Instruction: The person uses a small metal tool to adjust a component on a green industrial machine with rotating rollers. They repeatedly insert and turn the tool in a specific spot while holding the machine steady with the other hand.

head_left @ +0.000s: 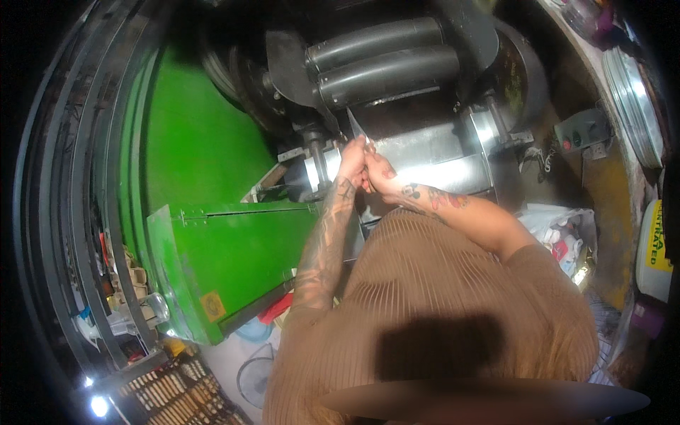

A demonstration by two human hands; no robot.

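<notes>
A thin, pointed silvery piece (355,124), perhaps a blade, rises from my two hands toward a pair of dark steel rollers (388,74). My left hand (352,159) is closed on it, pressed against my right hand (379,170), whose fingers also curl around its lower end; exactly what lies between the fingers is partly hidden. Both are over a shiny metal tray (432,166) in the machine, just below the rollers. Whether the tip touches the machine I cannot tell.
A green panel (191,127) and green hinged box (234,262) stand left, beside metal bars (53,191). At right are a switch box (577,131), stacked metal discs (630,106), a white bag (556,219) and a plastic jug (652,273). A slatted mat (170,386) lies lower left.
</notes>
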